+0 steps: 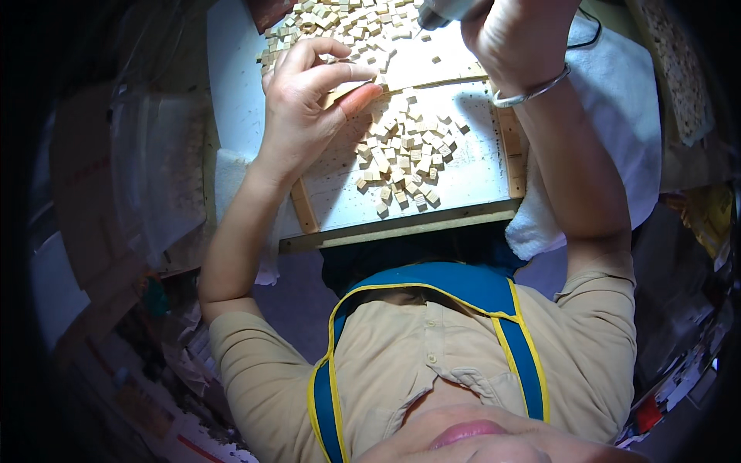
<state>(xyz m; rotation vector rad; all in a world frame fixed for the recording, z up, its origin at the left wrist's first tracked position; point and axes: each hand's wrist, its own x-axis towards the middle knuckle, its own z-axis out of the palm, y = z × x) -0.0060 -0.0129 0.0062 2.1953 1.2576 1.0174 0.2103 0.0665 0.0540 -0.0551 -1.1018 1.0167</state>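
My left hand [305, 96] is over the left side of a white work board [351, 212], its thumb and forefinger closed on a small wooden cube [380, 79]. My right hand [513, 42], at the upper right, is wrapped round a grey handheld tool [455, 9] with a dark nose and a thin tip. That tip points down toward the board, apart from the cube; the picture's upper edge cuts off part of the tool. A loose pile of pale wooden cubes [401, 154] lies nearer to me, and another heap of cubes [340, 23] spreads beyond my left hand.
A thin wooden strip [440, 82] crosses the board between the piles. Wooden rails [305, 207] [509, 147] flank it, with a ledge [401, 228] in front. White towel [617, 100] covers the right side, where a black cord [593, 35] runs. Clear plastic bags [158, 170] stand at left.
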